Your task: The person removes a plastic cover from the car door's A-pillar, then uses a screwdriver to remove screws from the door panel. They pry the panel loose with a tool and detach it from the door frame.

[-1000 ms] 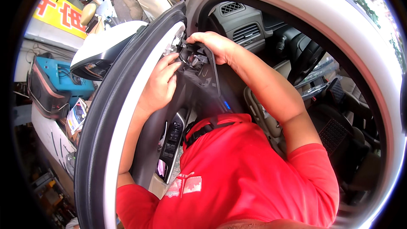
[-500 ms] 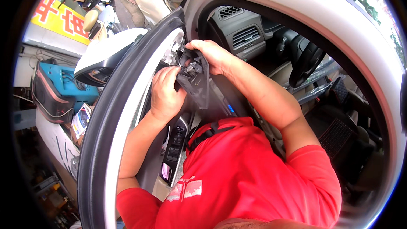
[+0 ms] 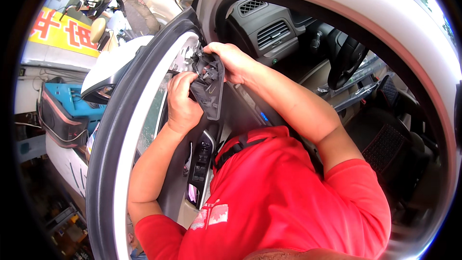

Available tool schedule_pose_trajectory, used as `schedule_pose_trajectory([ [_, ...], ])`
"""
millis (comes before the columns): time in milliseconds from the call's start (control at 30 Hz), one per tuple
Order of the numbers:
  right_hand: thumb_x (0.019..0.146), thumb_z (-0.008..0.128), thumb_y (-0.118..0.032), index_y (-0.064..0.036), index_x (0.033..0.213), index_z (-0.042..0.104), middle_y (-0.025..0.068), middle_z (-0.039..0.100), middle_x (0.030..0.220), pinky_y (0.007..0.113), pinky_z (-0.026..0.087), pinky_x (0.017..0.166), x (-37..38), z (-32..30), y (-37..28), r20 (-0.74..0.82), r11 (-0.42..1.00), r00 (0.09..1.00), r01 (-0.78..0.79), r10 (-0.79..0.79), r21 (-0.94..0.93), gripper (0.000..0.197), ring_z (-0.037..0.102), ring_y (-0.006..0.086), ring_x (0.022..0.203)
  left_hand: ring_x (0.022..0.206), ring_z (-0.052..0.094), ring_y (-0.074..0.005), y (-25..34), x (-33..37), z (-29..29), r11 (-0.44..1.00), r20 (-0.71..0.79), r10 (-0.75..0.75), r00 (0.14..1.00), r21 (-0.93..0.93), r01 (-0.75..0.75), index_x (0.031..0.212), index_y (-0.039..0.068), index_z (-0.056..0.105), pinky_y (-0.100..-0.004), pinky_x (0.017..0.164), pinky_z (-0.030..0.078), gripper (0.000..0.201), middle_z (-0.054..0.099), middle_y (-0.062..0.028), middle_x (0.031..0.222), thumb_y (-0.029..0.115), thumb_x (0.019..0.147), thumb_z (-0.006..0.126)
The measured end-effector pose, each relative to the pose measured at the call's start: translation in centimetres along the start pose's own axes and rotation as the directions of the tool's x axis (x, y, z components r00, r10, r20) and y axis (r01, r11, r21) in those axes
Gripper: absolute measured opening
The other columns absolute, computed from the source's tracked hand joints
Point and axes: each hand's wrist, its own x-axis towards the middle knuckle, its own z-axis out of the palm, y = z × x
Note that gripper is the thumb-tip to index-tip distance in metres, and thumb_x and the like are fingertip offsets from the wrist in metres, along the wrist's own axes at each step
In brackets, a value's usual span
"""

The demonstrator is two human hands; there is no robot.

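A dark grey triangular plastic trim cover (image 3: 210, 105) is off the front upper corner of the car door (image 3: 111, 130), its ribbed inner side with clips and small fittings facing up. My right hand (image 3: 232, 62) grips its upper right edge, thumb on top and the other fingers hidden behind. My left hand (image 3: 184, 105) is closed at the cover's left edge, fingertips bent against it; its thumb is mostly hidden. Just beyond the cover, bare metal and fittings show at the door corner, beside the white wing mirror (image 3: 113, 67).
Below my hands lies the door's window switch panel (image 3: 201, 161). The dashboard vent (image 3: 273, 35) and steering wheel (image 3: 347, 67) are inside the car to the right. Outside the door, on the left, a blue machine (image 3: 72, 100) stands beside a dark bag (image 3: 55, 123).
The trim cover has turned slightly in my hands, showing more of its inner side. Both hands keep their places on it. The whole view has shifted a little.
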Motion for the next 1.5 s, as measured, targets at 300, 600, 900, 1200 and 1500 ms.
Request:
schedule_pose_trajectory([
  [300, 0.101, 0.044, -0.047, -0.0001, 0.116, 0.057, 0.0133, 0.067, 0.099, 0.042, 0.061, 0.070, -0.5, -2.3, 1.3, 0.176, 0.979, 0.969, 0.189, -0.172, -0.081, 0.051, 0.070, 0.0253, 0.080, 0.106, 0.058, -0.0393, 1.4, 0.2, -0.2, 0.999, 0.049, -0.033, 0.998, 0.018, 0.032, 0.112, -0.003, 0.056, -0.0434, 0.095, 0.045, 0.046, 0.060, -0.0208, 0.112, 0.004, 0.070, 0.071],
  [600, 0.101, 0.049, -0.043, 0.0030, 0.117, 0.055, 0.0132, 0.061, 0.113, 0.035, 0.058, 0.069, -0.5, -4.1, 2.9, 0.175, 0.957, 0.941, 0.289, -0.289, 0.027, 0.049, 0.068, 0.0232, 0.082, 0.110, 0.060, -0.0324, 3.4, 0.4, 1.6, 0.964, -0.102, -0.253, 0.962, 0.058, 0.260, 0.116, -0.004, 0.055, -0.0396, 0.095, 0.048, 0.044, 0.058, -0.0192, 0.117, 0.000, 0.076, 0.073],
  [900, 0.100, 0.052, -0.043, 0.0054, 0.124, 0.054, 0.0122, 0.059, 0.114, 0.034, 0.058, 0.069, 0.2, -5.0, 3.8, 0.201, 0.917, 0.900, 0.399, -0.386, -0.027, 0.054, 0.067, 0.0218, 0.084, 0.115, 0.056, -0.0250, 4.1, -0.7, 4.9, 0.916, -0.325, -0.396, 0.859, -0.209, 0.343, 0.120, -0.005, 0.053, -0.0365, 0.097, 0.052, 0.046, 0.047, -0.0146, 0.128, -0.004, 0.079, 0.074],
  [1200, 0.083, 0.076, -0.024, 0.0055, 0.141, 0.039, 0.0181, 0.044, 0.135, 0.029, 0.055, 0.075, -0.1, -6.2, 3.5, 0.381, 0.626, 0.703, 0.710, -0.601, -0.321, 0.076, 0.063, 0.0178, 0.089, 0.114, 0.056, -0.0276, 4.4, -0.3, 6.3, 0.885, -0.393, -0.459, 0.797, -0.278, 0.373, 0.121, -0.008, 0.052, -0.0383, 0.095, 0.055, 0.045, 0.044, -0.0158, 0.128, -0.005, 0.081, 0.072],
  [1500, 0.075, 0.084, -0.028, 0.0056, 0.142, 0.037, 0.0188, 0.052, 0.123, 0.029, 0.053, 0.069, 0.3, -5.4, 2.3, 0.360, 0.563, 0.729, 0.681, -0.582, -0.468, 0.089, 0.063, 0.0162, 0.082, 0.122, 0.053, -0.0324, 4.7, -0.5, 6.5, 0.891, -0.408, -0.451, 0.794, -0.254, 0.376, 0.130, -0.009, 0.048, -0.0418, 0.099, 0.052, 0.047, 0.043, -0.0194, 0.134, -0.004, 0.087, 0.064],
])
